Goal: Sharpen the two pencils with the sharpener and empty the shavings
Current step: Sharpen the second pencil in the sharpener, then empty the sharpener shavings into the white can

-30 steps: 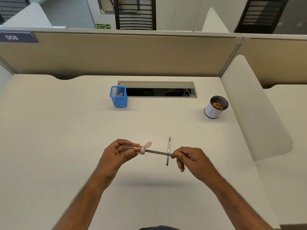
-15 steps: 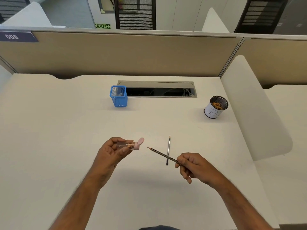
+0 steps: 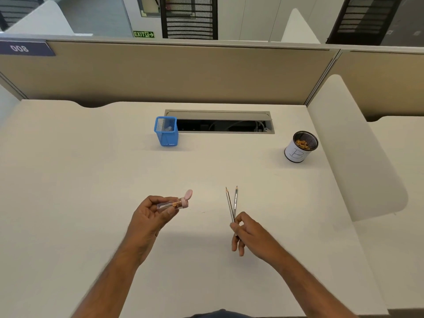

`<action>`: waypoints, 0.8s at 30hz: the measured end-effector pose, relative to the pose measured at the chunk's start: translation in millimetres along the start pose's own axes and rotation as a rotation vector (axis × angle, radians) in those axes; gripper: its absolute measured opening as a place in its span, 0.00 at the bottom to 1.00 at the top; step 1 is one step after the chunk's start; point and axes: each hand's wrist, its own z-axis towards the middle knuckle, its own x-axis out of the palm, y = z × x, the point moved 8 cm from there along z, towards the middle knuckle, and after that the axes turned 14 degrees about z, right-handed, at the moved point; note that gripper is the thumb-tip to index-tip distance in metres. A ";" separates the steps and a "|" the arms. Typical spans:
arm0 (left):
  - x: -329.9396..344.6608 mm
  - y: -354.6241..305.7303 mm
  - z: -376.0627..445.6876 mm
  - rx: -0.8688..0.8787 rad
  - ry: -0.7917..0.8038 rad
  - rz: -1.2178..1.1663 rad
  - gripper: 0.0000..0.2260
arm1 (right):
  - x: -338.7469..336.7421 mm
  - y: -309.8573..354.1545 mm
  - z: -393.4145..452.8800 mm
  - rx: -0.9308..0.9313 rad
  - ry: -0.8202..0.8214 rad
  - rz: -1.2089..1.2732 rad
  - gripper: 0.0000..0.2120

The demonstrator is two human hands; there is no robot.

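Observation:
My left hand [image 3: 150,215] holds a clear tube-shaped sharpener [image 3: 174,203] with a pink cap flipped open and orange shavings inside. My right hand [image 3: 246,232] pinches the rear end of a grey pencil [image 3: 229,204], whose sharp tip points away from me. A second grey pencil [image 3: 235,199] lies on the desk right beside it, tip also pointing away; the two cross near my fingers. Both tips look sharpened.
A blue mesh cup [image 3: 166,131] stands at the back centre beside an open cable slot [image 3: 220,122]. A white-wrapped mesh cup [image 3: 299,148] with orange shavings stands at the back right. A rounded white divider [image 3: 358,152] borders the desk on the right.
The pencil came out of the sharpener. My right hand swung it to the right, down beside the pencil lying on the desk. My left hand shifted slightly left with the sharpener.

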 end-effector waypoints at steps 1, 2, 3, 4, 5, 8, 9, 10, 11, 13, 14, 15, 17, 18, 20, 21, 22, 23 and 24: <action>-0.4 1.4 -0.7 -0.006 -0.004 0.008 0.21 | 2.1 -0.6 3.5 -0.001 -0.043 -0.054 0.09; -1.5 3.1 -1.6 -0.012 -0.008 0.016 0.19 | 4.4 -0.5 7.1 -0.005 -0.091 -0.107 0.10; -2.3 4.6 -2.2 -0.015 -0.010 0.022 0.18 | 6.3 0.4 10.6 -0.011 -0.140 -0.155 0.10; -2.8 5.9 -2.7 -0.017 -0.010 0.026 0.17 | 8.7 1.5 14.3 -0.016 -0.181 -0.205 0.11; -2.8 6.4 -3.5 -0.020 -0.009 0.027 0.18 | 11.2 2.5 18.1 -0.022 -0.212 -0.262 0.12; -3.7 7.3 -5.5 -0.018 -0.006 0.027 0.23 | 20.8 5.5 32.9 -0.048 -0.252 -0.501 0.14; -4.4 8.4 -5.8 -0.017 -0.001 0.029 0.23 | 24.1 6.4 38.4 -0.061 -0.262 -0.580 0.14; -5.3 9.8 -5.8 -0.018 0.003 0.033 0.22 | 27.1 7.1 43.4 -0.072 -0.269 -0.645 0.13; -5.9 11.6 -5.6 -0.017 0.006 0.036 0.22 | 29.9 7.6 48.1 -0.077 -0.272 -0.700 0.12; -7.3 14.6 -5.8 -0.012 0.009 0.033 0.26 | 34.5 7.2 57.2 -0.068 -0.273 -0.797 0.13; -7.3 14.6 -6.1 -0.008 0.012 0.034 0.28 | 36.1 6.8 61.7 -0.062 -0.273 -0.837 0.14; -7.8 14.5 -6.5 -0.006 0.013 0.036 0.28 | 37.6 7.1 66.0 -0.059 -0.274 -0.866 0.14; -8.1 16.3 -6.4 -0.007 0.015 0.042 0.30 | 38.2 8.4 73.1 -0.051 -0.279 -0.885 0.13; -10.2 17.4 -6.4 -0.007 0.007 0.040 0.31 | 38.9 9.6 77.0 -0.047 -0.278 -0.881 0.13; -12.9 19.5 -5.5 -0.009 -0.007 0.037 0.31 | 39.5 10.9 83.1 -0.035 -0.272 -0.875 0.13; -14.0 20.9 -4.9 -0.010 -0.011 0.039 0.30 | 39.9 11.4 85.3 -0.030 -0.268 -0.880 0.13; -14.6 22.0 -4.1 -0.013 -0.011 0.042 0.27 | 40.2 11.9 87.3 -0.026 -0.266 -0.892 0.14; -14.6 23.1 -3.0 -0.016 -0.009 0.046 0.24 | 40.6 12.3 88.7 -0.025 -0.264 -0.905 0.14; -14.8 24.3 -2.2 -0.019 -0.006 0.049 0.21 | 41.2 12.0 90.2 -0.024 -0.262 -0.918 0.14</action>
